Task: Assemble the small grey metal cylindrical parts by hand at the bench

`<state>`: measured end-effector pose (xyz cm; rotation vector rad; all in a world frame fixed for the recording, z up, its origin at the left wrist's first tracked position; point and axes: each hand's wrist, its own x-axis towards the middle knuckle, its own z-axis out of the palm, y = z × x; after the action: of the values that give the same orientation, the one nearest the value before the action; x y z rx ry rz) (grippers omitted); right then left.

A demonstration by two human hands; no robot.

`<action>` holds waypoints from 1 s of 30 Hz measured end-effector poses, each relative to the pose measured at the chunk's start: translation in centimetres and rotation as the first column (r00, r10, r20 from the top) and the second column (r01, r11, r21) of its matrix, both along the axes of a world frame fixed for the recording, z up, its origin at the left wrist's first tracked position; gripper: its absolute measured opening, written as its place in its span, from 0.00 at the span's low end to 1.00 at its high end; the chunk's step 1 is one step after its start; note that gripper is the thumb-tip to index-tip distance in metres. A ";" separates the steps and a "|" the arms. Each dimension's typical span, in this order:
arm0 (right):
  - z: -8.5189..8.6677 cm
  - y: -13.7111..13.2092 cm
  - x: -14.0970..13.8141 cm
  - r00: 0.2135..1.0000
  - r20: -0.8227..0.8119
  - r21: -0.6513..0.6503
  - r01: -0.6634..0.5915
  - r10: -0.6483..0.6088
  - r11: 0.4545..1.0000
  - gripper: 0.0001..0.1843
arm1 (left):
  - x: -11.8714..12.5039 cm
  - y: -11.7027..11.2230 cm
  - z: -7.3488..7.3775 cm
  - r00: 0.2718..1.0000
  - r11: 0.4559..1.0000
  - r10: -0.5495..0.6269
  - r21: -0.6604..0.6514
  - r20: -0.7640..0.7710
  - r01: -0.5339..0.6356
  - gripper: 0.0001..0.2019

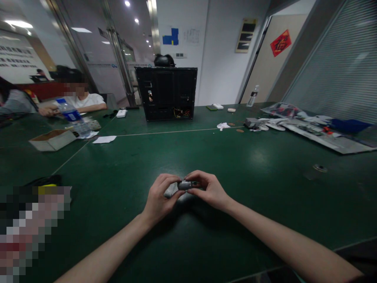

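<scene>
Near the middle of the green table (pixel 132 157), a small grey cylindrical part (pixel 185 185) is held between both hands. It looks metallic, but its exact kind is too small to make out. My left hand (pixel 160 198) grips its left end between thumb and fingers, with a pale, shiny patch showing inside the grasp. From the other side, my right hand (pixel 210 188) pinches the right end, where something dark and thin shows between the fingertips. The fingers cover both ends of the part. Below the hands a dark shadow falls on the tabletop.
A black panel-like case (pixel 167 92) with exposed wires stands at the back. An open box (pixel 53 140) and large bottle (pixel 69 112) are at left, near a seated person (pixel 88 100). At right lie a cluttered white board (pixel 341 143) and a small round object (pixel 320 168).
</scene>
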<state>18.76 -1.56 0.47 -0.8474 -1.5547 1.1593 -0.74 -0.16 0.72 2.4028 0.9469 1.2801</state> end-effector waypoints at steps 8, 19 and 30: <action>0.2 0.0 0.0 1.000 -0.001 -0.041 0.008 -0.008 0.999 0.14 | 0.0 0.0 0.0 1.000 1.000 -0.008 -0.005 -0.025 0.007 0.10; -0.1 0.1 -0.1 0.998 -0.060 -0.090 -0.027 0.021 0.996 0.16 | 0.1 -0.1 0.1 0.997 0.999 -0.049 -0.026 -0.053 0.048 0.11; 0.1 0.0 -0.1 0.998 -0.065 -0.058 -0.031 0.027 0.998 0.15 | 0.1 -0.2 0.1 0.999 0.999 -0.038 -0.010 -0.005 0.038 0.10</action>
<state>18.68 -1.53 0.56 -0.8205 -1.4910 1.2464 -0.62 -0.39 0.86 2.4059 0.9028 1.2537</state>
